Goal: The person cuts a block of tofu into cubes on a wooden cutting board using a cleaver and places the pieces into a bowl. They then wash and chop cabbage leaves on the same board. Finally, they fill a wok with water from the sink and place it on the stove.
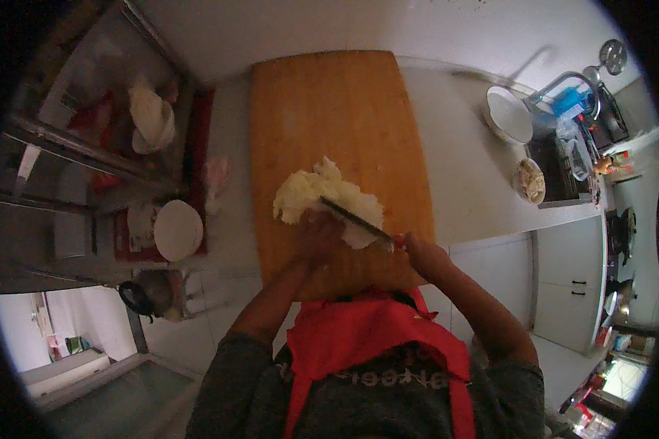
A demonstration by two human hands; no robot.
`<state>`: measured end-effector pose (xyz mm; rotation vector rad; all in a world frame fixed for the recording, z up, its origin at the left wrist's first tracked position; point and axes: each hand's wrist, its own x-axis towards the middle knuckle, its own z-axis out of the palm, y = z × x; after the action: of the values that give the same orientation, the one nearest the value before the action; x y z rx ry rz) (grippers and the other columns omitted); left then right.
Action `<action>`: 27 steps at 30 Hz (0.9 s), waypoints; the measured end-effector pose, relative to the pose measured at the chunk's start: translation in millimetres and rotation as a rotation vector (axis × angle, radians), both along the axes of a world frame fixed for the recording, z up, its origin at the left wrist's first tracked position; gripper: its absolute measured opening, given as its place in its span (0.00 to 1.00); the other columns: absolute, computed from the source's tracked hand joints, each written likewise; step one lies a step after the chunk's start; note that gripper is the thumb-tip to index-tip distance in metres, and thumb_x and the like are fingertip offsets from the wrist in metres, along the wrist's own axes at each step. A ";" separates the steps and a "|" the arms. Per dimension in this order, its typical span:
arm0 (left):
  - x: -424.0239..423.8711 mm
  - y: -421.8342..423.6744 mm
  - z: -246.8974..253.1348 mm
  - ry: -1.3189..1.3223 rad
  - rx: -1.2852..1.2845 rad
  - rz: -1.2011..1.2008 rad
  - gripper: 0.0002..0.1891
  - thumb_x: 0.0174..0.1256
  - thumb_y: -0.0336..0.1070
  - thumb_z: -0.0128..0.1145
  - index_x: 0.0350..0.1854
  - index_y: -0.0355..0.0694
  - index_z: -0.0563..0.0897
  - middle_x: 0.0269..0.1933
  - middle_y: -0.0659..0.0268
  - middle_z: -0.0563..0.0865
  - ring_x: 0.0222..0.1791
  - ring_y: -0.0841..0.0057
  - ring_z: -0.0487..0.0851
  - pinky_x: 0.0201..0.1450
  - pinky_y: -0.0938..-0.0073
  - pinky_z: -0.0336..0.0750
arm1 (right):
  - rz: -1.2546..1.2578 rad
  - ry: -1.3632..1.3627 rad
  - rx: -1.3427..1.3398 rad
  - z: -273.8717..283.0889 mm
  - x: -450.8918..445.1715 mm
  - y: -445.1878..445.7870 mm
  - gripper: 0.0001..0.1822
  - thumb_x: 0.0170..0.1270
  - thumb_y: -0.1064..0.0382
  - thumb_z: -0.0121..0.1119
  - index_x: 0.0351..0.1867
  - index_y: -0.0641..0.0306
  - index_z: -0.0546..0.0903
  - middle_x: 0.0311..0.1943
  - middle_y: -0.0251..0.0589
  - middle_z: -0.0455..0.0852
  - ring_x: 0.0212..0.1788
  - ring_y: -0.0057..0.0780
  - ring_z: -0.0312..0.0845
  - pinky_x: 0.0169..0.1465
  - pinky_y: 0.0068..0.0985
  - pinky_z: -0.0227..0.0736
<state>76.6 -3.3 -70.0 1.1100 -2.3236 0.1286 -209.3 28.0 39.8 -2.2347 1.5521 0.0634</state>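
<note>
A large wooden cutting board (335, 110) lies before me, with a flattened heap of pale yellow-white chopped food (318, 186) on its nearer half; its exact kind cannot be told. My right hand (425, 257) is closed round the red handle of a knife (357, 220), whose dark blade runs up and left across the heap. At the heap's near edge, my left hand (319, 236) rests against the food, left of the blade; its fingers are blurred and partly merge with the board's colour.
Right of the board, a white bowl (509, 115) and a smaller bowl of pale food (530, 181) stand beside a sink (552, 164) with a curved faucet (576, 77). A metal-framed shelf (88, 153) and a round white dish (178, 230) are on the left.
</note>
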 end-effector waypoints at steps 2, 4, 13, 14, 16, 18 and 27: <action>1.1 -8.5 8.5 -0.030 0.045 -0.033 0.18 0.49 0.35 0.53 0.46 0.48 0.77 0.48 0.64 0.76 0.55 0.62 0.71 0.63 0.45 0.52 | -0.028 0.050 0.130 13.8 0.2 -4.8 0.11 0.58 0.65 0.48 0.42 0.63 0.66 0.29 0.51 0.80 0.32 0.50 0.78 0.32 0.43 0.72; 5.8 -5.4 15.3 -0.069 0.114 -0.046 0.19 0.50 0.35 0.52 0.48 0.48 0.75 0.49 0.63 0.75 0.55 0.62 0.71 0.63 0.47 0.52 | -0.098 0.052 0.188 49.5 9.4 -1.7 0.11 0.59 0.64 0.49 0.42 0.62 0.67 0.30 0.52 0.80 0.32 0.51 0.78 0.32 0.44 0.71; -17.9 -72.8 121.5 -0.600 -0.004 -0.288 0.50 0.37 0.53 0.67 0.67 0.48 0.55 0.60 0.56 0.67 0.61 0.57 0.64 0.59 0.47 0.57 | -0.520 -0.364 0.027 77.1 -17.8 60.4 0.13 0.61 0.60 0.51 0.44 0.60 0.66 0.29 0.54 0.80 0.34 0.56 0.76 0.33 0.44 0.69; -22.7 -81.6 127.0 -0.645 0.036 -0.342 0.53 0.34 0.54 0.69 0.67 0.47 0.54 0.59 0.56 0.67 0.60 0.57 0.65 0.58 0.48 0.59 | -0.564 -0.418 0.006 68.3 -19.5 64.1 0.14 0.61 0.59 0.51 0.45 0.59 0.66 0.29 0.55 0.79 0.34 0.58 0.75 0.33 0.46 0.68; -26.5 -94.8 117.1 -0.685 0.353 -0.279 0.55 0.31 0.55 0.71 0.66 0.46 0.54 0.59 0.54 0.67 0.59 0.57 0.66 0.58 0.48 0.60 | -0.607 -0.491 0.012 48.8 -22.4 74.8 0.14 0.62 0.59 0.50 0.45 0.60 0.65 0.29 0.56 0.79 0.34 0.58 0.74 0.33 0.46 0.67; -31.4 -95.8 112.3 -0.639 0.536 -0.172 0.54 0.32 0.56 0.71 0.66 0.44 0.56 0.59 0.54 0.68 0.58 0.57 0.67 0.57 0.50 0.61 | -0.655 -0.498 0.021 32.6 -26.0 86.9 0.14 0.62 0.59 0.51 0.45 0.60 0.65 0.29 0.56 0.79 0.34 0.59 0.74 0.32 0.46 0.67; -46.8 -53.6 102.2 -0.159 0.732 0.596 0.52 0.36 0.62 0.66 0.64 0.42 0.57 0.57 0.53 0.70 0.52 0.54 0.72 0.50 0.49 0.65 | -0.709 -0.524 0.017 -20.6 -6.5 105.9 0.18 0.60 0.58 0.52 0.49 0.58 0.64 0.35 0.57 0.79 0.37 0.56 0.75 0.35 0.43 0.68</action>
<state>29.8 -56.9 32.2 2.1989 -2.1327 -0.4678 -215.8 133.9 19.2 -1.4002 1.8876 -0.6498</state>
